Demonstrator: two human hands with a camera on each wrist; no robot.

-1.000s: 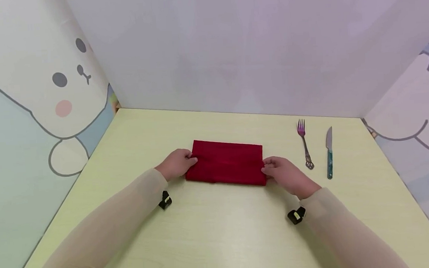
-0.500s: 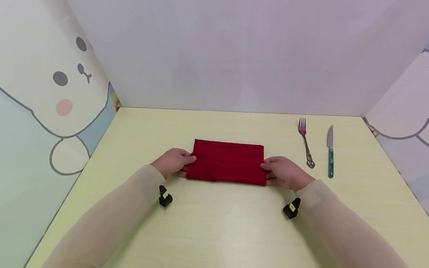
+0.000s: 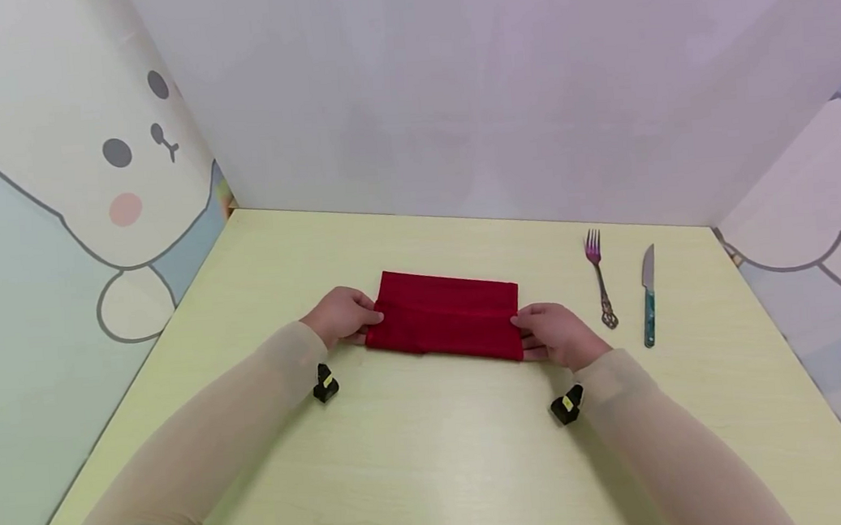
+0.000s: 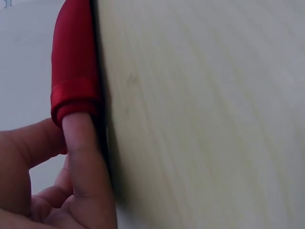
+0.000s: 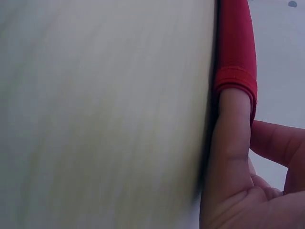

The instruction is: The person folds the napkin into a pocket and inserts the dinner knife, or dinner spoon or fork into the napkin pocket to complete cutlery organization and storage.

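Observation:
A red cloth napkin [image 3: 442,318], folded into a wide rectangle, lies on the table with a fold line running across it. My left hand [image 3: 340,317] pinches its left end, thumb on top. At the right end my right hand [image 3: 556,334] does the same. In the left wrist view a finger [image 4: 83,157] of the left hand reaches inside the rolled layers of the red napkin [image 4: 76,62]. The right wrist view shows a finger [image 5: 232,138] of the right hand tucked into the fold of the napkin [image 5: 237,43] likewise.
To the right of the napkin lie a fork [image 3: 601,278] and a knife [image 3: 649,295] with a teal handle, side by side. A pale wooden table [image 3: 434,457] carries everything. A grey-white wall [image 3: 452,89] stands behind it, with cartoon-printed walls at both sides.
Both hands keep to the napkin's ends, with small finger shifts. Fingers of both hands now show lower at its ends, and the front fold looks slightly lifted.

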